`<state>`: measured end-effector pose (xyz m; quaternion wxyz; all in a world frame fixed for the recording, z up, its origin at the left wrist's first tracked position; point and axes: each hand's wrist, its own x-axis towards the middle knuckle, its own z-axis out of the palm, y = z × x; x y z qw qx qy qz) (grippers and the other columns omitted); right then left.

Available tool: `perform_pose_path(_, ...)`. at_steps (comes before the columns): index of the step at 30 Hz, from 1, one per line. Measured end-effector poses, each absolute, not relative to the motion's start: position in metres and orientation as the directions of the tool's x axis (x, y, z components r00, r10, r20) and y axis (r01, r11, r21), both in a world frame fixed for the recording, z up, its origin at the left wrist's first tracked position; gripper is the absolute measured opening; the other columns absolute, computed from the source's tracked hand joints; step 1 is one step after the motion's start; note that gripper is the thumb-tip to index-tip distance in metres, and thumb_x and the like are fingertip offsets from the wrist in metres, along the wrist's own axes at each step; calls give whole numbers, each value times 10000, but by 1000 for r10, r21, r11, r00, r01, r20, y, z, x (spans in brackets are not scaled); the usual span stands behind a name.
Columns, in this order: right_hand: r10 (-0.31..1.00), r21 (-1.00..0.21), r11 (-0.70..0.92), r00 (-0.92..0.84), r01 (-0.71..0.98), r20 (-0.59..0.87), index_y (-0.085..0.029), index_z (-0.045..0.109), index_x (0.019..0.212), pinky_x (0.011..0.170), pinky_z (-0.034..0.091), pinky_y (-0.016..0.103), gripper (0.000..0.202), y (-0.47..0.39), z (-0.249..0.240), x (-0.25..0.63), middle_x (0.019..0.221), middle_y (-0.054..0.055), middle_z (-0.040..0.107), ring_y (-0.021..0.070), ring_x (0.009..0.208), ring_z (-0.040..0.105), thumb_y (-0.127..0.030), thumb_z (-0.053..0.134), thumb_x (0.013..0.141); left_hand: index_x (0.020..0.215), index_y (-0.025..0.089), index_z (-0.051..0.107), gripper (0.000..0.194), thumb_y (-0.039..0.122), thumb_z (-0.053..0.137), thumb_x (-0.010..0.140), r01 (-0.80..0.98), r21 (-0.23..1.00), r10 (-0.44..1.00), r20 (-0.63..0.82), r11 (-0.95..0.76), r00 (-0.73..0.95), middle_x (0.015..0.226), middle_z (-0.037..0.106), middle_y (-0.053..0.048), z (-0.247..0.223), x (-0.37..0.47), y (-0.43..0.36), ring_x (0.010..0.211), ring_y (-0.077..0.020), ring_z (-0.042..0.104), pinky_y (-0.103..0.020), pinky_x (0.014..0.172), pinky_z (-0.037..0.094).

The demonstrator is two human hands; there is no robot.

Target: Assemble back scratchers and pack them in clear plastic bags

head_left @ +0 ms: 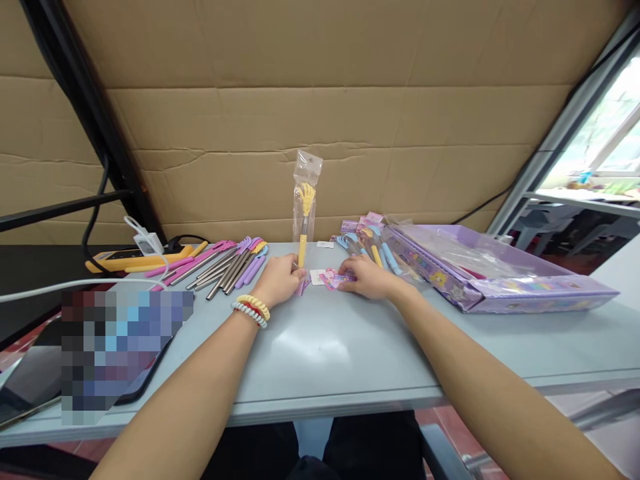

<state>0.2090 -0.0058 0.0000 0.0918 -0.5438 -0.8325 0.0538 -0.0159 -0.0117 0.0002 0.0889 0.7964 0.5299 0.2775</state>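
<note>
My left hand (281, 279) is closed around the lower end of a yellow back scratcher (303, 248), which stands upright inside a clear plastic bag (309, 164). A bit of pink card shows beneath its fingertips. Just to the right, my right hand (369, 277) has its fingers bent over a pink printed card (331, 279), the thumb and fingertips closing on its edge. Beyond the right hand lie several bagged back scratchers (381, 250) in blue and yellow, topped with pink cards. Loose back scratchers (235, 267) in pink, purple and yellow are piled to the left.
A purple box (525, 293) with plastic bags inside sits at the right. On the left are a tablet (173, 333) with a pixelated screen, a white charger (149, 243) with its cable, and a yellow tool (120, 260). Cardboard (340, 120) walls the back of the table.
</note>
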Motion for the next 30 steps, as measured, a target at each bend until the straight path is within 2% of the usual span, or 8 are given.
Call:
perform_pose_path(4, 918, -225, 397, -377, 890, 126, -146, 622, 1025, 838, 396, 313, 346, -8, 1, 208, 1032, 108, 610, 246, 1023, 491, -348, 623, 745, 782, 173, 586, 144, 263, 475, 796, 790, 446, 902, 294, -421, 315, 712, 669, -44, -2, -17, -11, 666, -174, 585, -261, 580, 360)
perform_pose_path(10, 904, -234, 425, -399, 874, 154, -149, 637, 1055, 848, 394, 311, 332, -5, -3, 209, 1023, 110, 625, 237, 1027, 501, -334, 585, 785, 757, 190, 558, 132, 278, 470, 801, 768, 443, 886, 264, -463, 382, 704, 660, -35, -6, -16, -9, 667, -172, 580, -262, 599, 367)
perform_pose_path(18, 874, -200, 452, -387, 869, 295, -163, 664, 974, 878, 385, 320, 249, -2, -5, 212, 1011, 92, 643, 233, 1021, 513, -299, 582, 782, 737, 200, 558, 112, 264, 484, 791, 728, 442, 851, 232, -524, 472, 729, 653, -19, -6, -18, -8, 680, -161, 562, -256, 578, 355)
perform_pose_path(21, 872, -201, 406, -312, 892, 377, -152, 663, 943, 857, 391, 338, 244, -1, -4, 214, 984, 98, 645, 244, 1003, 509, -303, 575, 773, 733, 200, 561, 125, 277, 482, 792, 728, 450, 855, 223, -517, 469, 736, 653, -23, -6, -18, -8, 681, -163, 563, -259, 580, 361)
perform_pose_path(25, 793, -212, 334, -152, 919, 590, -168, 656, 858, 847, 382, 365, 194, 2, 2, 222, 915, 91, 655, 243, 948, 526, -294, 541, 766, 743, 198, 561, 125, 284, 483, 789, 715, 476, 856, 218, -512, 469, 727, 651, -21, -6, -19, -7, 677, -161, 566, -258, 586, 369)
perform_pose_path(28, 700, -258, 190, 53, 947, 712, -162, 644, 883, 859, 364, 389, 231, 2, 9, 234, 961, 108, 653, 259, 981, 525, -300, 496, 771, 758, 197, 564, 125, 282, 479, 790, 706, 489, 856, 214, -511, 471, 709, 649, -16, -6, -19, -7, 666, -158, 564, -257, 584, 370)
perform_pose_path(30, 669, -279, 43, 180, 959, 721, -144, 630, 969, 874, 349, 410, 300, 1, 15, 244, 1040, 133, 636, 282, 1043, 508, -296, 477, 761, 765, 196, 567, 126, 281, 478, 791, 707, 489, 856, 211, -511, 473, 706, 648, -15, -5, -19, -7, 664, -157, 565, -257, 581, 370)
